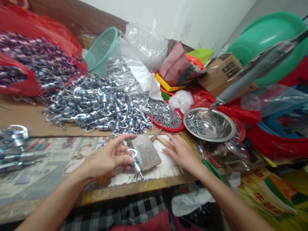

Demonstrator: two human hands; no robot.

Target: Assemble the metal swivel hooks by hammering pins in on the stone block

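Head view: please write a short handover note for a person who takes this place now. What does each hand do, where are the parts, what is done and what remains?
Left hand: holds one blue and silver metal fitting, its tip at the table's front edge, beside the flat metal block.
Right hand: holds nothing; flat on the white sheet, fingertips at the wooden handle.
Parts: big pile of similar fittings behind the block; small metal pieces in the red tray; screws in the steel bowl.
Done: cannot tell which fittings are finished.
Left: the fitting in hand, apparently; the pile's state is unclear.
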